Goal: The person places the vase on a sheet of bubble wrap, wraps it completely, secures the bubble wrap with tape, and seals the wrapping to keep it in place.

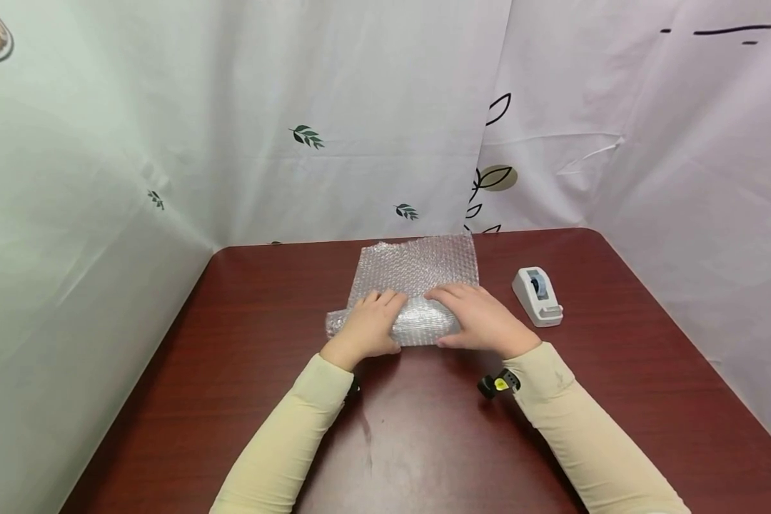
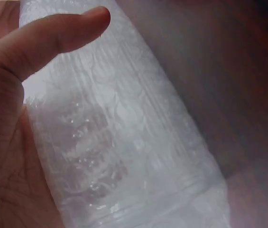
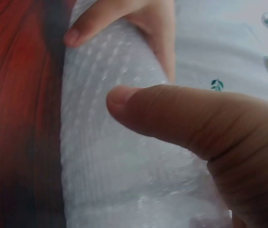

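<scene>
A partly rolled sheet of clear bubble wrap [image 1: 424, 321] lies on the dark red table, its flat end stretching away toward the back edge. My left hand [image 1: 369, 325] grips the roll near its left end, fingers over the top and thumb on the near side. On the right part of the roll, my right hand [image 1: 485, 320] holds it the same way. The left wrist view shows the left thumb [image 2: 62, 35] lying across the bubble wrap [image 2: 129, 128]. In the right wrist view the right thumb [image 3: 171, 114] presses on it. Whether anything is wrapped inside, I cannot tell.
A white tape dispenser [image 1: 537, 296] stands on the table [image 1: 263, 285] to the right of the bubble wrap. White curtains [image 1: 360, 86] with leaf prints hang behind the table and along both sides.
</scene>
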The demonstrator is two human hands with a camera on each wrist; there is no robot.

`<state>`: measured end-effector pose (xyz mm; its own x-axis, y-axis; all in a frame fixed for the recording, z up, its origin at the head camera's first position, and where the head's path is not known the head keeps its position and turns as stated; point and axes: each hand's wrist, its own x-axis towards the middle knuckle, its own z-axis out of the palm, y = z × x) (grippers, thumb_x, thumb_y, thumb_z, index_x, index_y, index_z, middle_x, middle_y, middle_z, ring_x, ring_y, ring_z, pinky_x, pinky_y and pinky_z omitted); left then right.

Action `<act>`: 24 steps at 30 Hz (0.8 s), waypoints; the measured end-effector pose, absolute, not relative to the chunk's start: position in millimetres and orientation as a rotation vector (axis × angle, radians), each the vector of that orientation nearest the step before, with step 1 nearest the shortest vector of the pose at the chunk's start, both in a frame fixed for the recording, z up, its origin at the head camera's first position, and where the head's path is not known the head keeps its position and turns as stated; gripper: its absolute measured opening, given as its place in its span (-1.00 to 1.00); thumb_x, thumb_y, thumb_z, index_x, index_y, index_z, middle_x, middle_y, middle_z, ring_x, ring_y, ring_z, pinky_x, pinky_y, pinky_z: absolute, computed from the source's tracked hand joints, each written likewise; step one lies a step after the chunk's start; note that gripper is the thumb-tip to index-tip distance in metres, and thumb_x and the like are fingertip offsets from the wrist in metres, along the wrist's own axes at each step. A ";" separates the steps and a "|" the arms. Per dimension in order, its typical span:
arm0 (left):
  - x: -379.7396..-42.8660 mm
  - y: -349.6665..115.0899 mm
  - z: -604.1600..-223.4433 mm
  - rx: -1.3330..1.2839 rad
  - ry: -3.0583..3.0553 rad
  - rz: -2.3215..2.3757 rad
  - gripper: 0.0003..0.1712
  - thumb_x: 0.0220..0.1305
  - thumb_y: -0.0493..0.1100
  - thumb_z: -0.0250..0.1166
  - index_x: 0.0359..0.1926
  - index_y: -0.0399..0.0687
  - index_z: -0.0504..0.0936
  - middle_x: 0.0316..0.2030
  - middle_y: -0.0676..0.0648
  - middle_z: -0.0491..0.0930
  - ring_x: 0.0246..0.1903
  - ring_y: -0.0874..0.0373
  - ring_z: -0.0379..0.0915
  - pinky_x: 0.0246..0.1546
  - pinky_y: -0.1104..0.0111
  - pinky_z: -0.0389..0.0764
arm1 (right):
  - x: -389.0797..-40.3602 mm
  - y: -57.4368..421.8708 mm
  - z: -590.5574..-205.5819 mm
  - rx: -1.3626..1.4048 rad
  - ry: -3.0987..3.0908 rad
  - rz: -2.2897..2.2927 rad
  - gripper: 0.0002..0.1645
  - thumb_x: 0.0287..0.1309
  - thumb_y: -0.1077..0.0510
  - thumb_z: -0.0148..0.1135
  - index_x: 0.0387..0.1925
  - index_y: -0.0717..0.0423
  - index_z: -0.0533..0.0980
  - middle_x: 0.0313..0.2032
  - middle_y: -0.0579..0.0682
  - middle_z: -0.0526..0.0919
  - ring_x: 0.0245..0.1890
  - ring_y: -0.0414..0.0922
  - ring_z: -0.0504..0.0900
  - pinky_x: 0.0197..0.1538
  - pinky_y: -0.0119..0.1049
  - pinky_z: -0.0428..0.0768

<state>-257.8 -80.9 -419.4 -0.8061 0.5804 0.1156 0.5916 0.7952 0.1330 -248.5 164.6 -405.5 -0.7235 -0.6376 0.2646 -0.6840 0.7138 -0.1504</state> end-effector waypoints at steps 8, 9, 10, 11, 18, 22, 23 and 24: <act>-257.3 -86.1 -413.8 -0.961 -3.015 -0.326 0.10 -0.21 0.00 0.66 0.41 -0.08 0.38 0.28 -0.09 0.46 0.28 -0.13 0.33 0.27 -0.08 0.35 | -249.3 161.2 -411.8 1.079 -2.727 0.280 0.05 -0.29 -0.20 0.66 0.30 0.01 0.46 0.21 -0.03 0.56 0.26 0.00 0.49 0.28 0.06 0.41; -257.4 -86.7 -413.4 -0.964 -3.024 -0.327 0.12 -0.22 0.01 0.66 0.41 -0.08 0.37 0.29 -0.09 0.46 0.28 -0.12 0.32 0.27 -0.07 0.35 | -249.5 161.3 -412.2 1.082 -2.726 0.281 0.04 -0.29 -0.20 0.65 0.29 0.00 0.46 0.20 -0.04 0.56 0.26 0.00 0.49 0.28 0.06 0.42; -257.3 -87.6 -412.9 -0.969 -3.031 -0.334 0.13 -0.21 0.03 0.66 0.42 -0.08 0.36 0.30 -0.09 0.45 0.30 -0.12 0.32 0.29 -0.06 0.34 | -249.7 161.3 -412.6 1.089 -2.722 0.290 0.04 -0.29 -0.20 0.65 0.28 0.01 0.46 0.19 -0.03 0.56 0.25 0.00 0.50 0.28 0.05 0.43; -257.1 -88.6 -412.2 -0.970 -3.040 -0.343 0.13 -0.20 0.04 0.66 0.43 -0.07 0.36 0.30 -0.09 0.45 0.31 -0.11 0.32 0.29 -0.05 0.34 | -250.2 161.3 -413.0 1.098 -2.715 0.303 0.03 -0.29 -0.20 0.65 0.27 0.01 0.47 0.18 -0.03 0.57 0.24 0.00 0.51 0.28 0.04 0.43; -252.4 -103.3 -402.4 -0.873 -3.150 -0.367 0.11 -0.12 0.13 0.64 0.45 -0.03 0.37 0.34 -0.12 0.44 0.35 -0.05 0.33 0.29 -0.01 0.36 | -253.7 163.5 -415.6 1.154 -2.713 0.419 -0.05 -0.26 -0.18 0.59 0.24 0.03 0.48 0.15 -0.05 0.58 0.20 0.01 0.52 0.33 -0.02 0.39; -249.9 -114.4 -397.1 -0.808 -3.202 -0.361 0.09 -0.12 0.12 0.65 0.44 -0.06 0.40 0.37 -0.13 0.43 0.36 -0.07 0.34 0.32 -0.03 0.33 | -255.0 166.2 -416.8 1.145 -2.766 0.510 -0.06 -0.22 -0.15 0.57 0.26 0.04 0.48 0.18 -0.04 0.58 0.24 0.02 0.49 0.36 -0.01 0.35; -249.4 -116.5 -395.9 -0.799 -3.214 -0.365 0.08 -0.12 0.12 0.65 0.44 -0.04 0.41 0.36 -0.13 0.44 0.36 -0.07 0.35 0.32 -0.02 0.34 | -255.4 166.8 -417.1 1.141 -2.781 0.533 -0.06 -0.22 -0.15 0.57 0.26 0.04 0.48 0.19 -0.04 0.58 0.24 0.02 0.49 0.35 -0.01 0.36; -248.7 -118.5 -394.7 -0.791 -3.226 -0.374 0.08 -0.13 0.11 0.65 0.43 -0.04 0.41 0.36 -0.12 0.45 0.35 -0.08 0.36 0.31 -0.02 0.33 | -255.6 167.4 -417.4 1.136 -2.798 0.554 -0.06 -0.21 -0.14 0.57 0.26 0.04 0.48 0.19 -0.04 0.57 0.25 0.02 0.49 0.34 -0.01 0.37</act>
